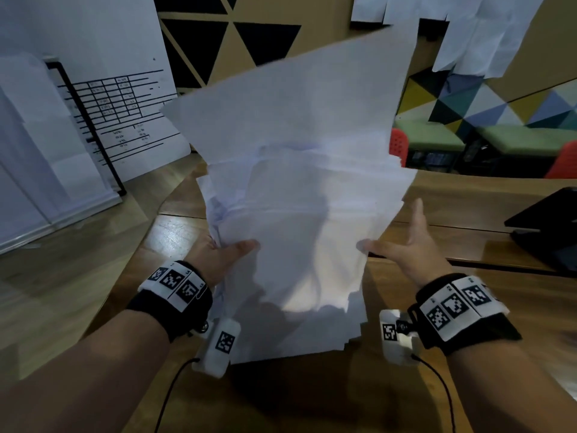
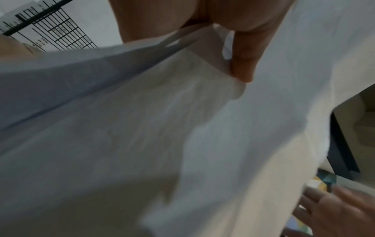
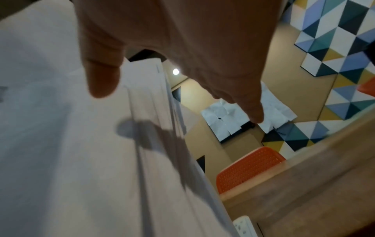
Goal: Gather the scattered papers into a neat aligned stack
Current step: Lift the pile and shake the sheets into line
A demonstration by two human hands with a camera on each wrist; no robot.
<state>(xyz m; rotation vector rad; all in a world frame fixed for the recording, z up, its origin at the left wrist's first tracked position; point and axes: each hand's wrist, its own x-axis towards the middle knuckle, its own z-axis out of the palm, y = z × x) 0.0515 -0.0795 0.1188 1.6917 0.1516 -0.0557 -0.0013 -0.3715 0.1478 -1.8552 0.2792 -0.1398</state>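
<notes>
An uneven bundle of white papers [image 1: 296,182] stands tilted above the wooden table [image 1: 468,214], its edges fanned and out of line. My left hand [image 1: 218,254] grips the bundle's left edge, thumb on the front sheet and fingers hidden behind. In the left wrist view the thumb [image 2: 243,64] presses into the papers [image 2: 142,128]. My right hand [image 1: 406,245] is at the bundle's right edge with fingers straight and spread, only its thumb touching the sheets. The right wrist view shows that hand [image 3: 182,40] beside the papers [image 3: 71,144].
Large printed sheets with a ruled table [image 1: 118,114] lean at the left. A dark flat device [image 1: 546,226] lies on the table at the right. Orange chairs [image 1: 398,145] stand behind the table. More sheets [image 1: 484,32] hang on the far wall.
</notes>
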